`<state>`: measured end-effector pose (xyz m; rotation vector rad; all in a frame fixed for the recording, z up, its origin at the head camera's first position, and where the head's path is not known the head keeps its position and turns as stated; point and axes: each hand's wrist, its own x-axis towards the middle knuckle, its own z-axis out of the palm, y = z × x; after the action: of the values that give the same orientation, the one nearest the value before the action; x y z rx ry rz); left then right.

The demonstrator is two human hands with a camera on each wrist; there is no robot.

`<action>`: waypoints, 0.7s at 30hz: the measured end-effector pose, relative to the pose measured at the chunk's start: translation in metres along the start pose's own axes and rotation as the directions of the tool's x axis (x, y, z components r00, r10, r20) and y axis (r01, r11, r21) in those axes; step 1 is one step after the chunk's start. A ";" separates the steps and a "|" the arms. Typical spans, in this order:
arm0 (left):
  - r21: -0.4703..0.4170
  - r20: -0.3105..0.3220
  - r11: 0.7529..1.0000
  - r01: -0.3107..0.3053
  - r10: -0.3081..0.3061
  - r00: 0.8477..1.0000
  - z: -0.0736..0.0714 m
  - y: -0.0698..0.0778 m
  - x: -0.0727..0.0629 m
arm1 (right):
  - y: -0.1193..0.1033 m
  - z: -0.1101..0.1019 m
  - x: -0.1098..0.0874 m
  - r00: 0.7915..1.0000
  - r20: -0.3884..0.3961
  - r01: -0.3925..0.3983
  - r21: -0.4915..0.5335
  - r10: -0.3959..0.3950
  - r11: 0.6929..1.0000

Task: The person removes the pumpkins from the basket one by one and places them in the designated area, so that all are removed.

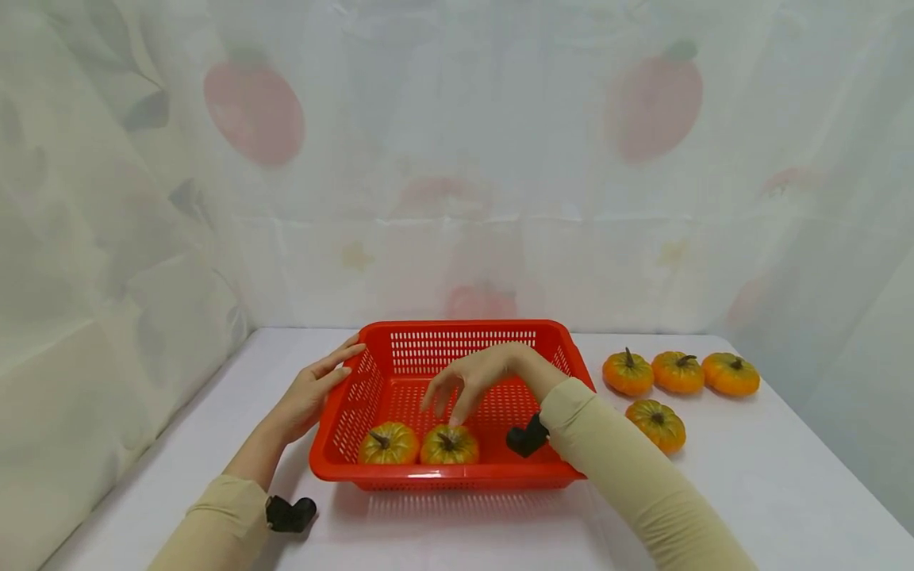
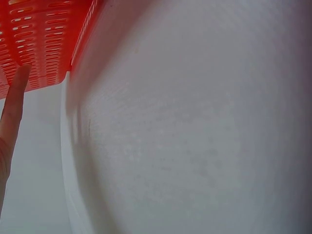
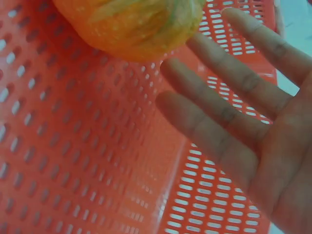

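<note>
Pumpkin just beside my loosely spread right hand sits in the red basket near the far edge of the tabletop, so I'd move those fingers without nudging it, my outstretched left hand steadying the basket.

Head: we look forward and down, across desk to its far edge. Left wrist: close outside left edge of basket, facing desk. Right wrist: we peer close inside basket, whose interior head view shares.
</note>
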<state>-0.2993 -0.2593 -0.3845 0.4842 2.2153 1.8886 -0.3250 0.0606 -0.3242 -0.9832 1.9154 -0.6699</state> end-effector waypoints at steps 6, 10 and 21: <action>0.012 -0.007 1.000 0.009 -0.009 1.000 0.000 0.001 0.000 | 0.004 0.002 0.003 0.998 0.062 -0.026 0.027 0.024 0.999; 0.013 -0.007 1.000 0.010 -0.010 1.000 0.000 0.003 -0.001 | 0.004 0.004 0.004 0.994 0.090 -0.068 0.019 0.066 0.998; -0.017 -0.003 1.000 0.008 -0.008 1.000 -0.001 0.002 -0.001 | 0.003 0.008 0.003 0.987 0.120 -0.112 0.023 0.109 0.993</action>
<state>-0.2985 -0.2600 -0.3827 0.4698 2.1976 1.9040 -0.3208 0.0589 -0.3318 -0.8720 1.8361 -0.5621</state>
